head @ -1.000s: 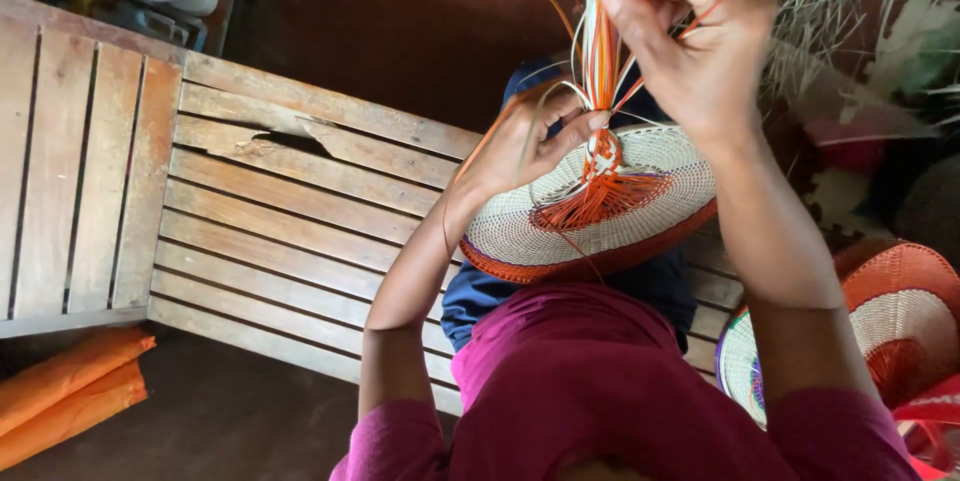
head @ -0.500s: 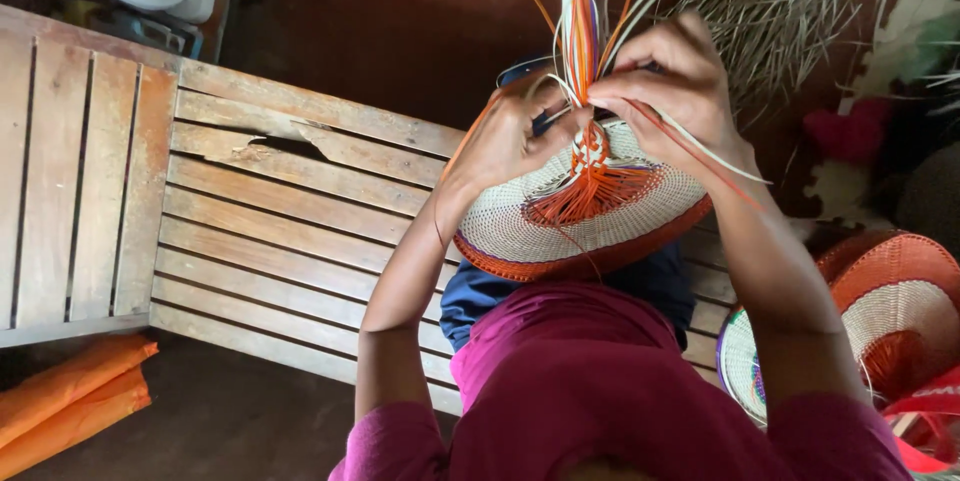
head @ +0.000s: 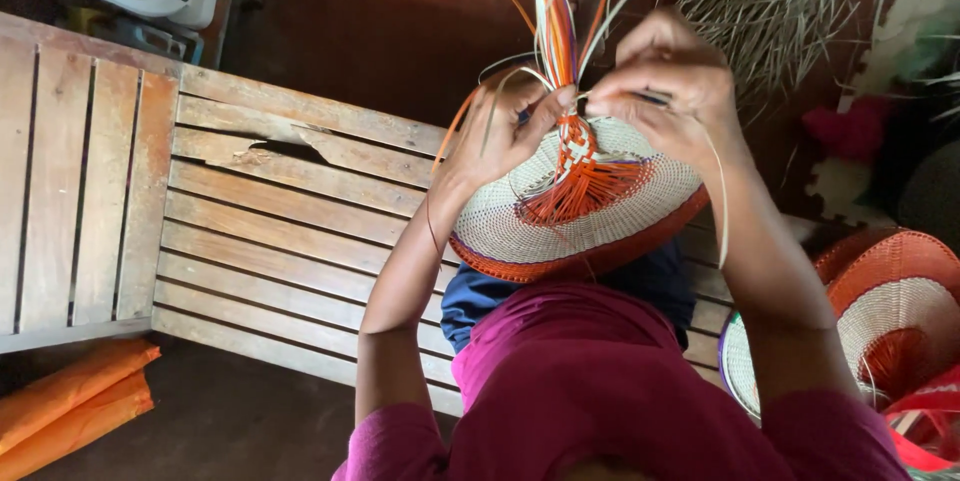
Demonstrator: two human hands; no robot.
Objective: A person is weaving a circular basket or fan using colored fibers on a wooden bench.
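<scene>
Both hands have dropped from the raised strands to the weave. The left hand [head: 505,131] and right hand [head: 665,91] pinch thin pale reed strands [head: 555,11] tight against the round orange-and-cream woven basket base [head: 580,211], propped on the lap beside the slatted wooden worktop's [head: 250,231] right edge, keeping the stitch taut.

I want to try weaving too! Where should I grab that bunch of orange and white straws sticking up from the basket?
Probably grip the bunch of straws low down, just above the woven basket, where the left hand and right hand pinch it now. There the straws are packed tight; higher up they fan apart and would slip. Come in from both sides, since the basket's rim spreads wide below.
</scene>
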